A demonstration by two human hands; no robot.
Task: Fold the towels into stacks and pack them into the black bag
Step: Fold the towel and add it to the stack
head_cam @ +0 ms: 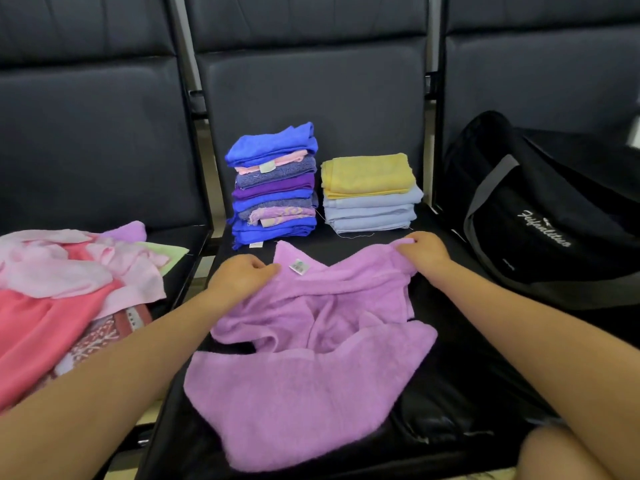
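Black padded seat (460, 393); purple towel (304, 368); 2 stacks (273, 181).

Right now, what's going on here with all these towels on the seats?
A person is folding towels on a row of dark seats. The left hand and right hand each pinch the far edge of a lilac towel spread rumpled on the middle seat. Behind it stand two finished stacks: a tall blue and purple stack and a shorter yellow and pale blue stack. A heap of unfolded pink towels waits on the left seat. The black bag sits on the right seat; no towels show in it.
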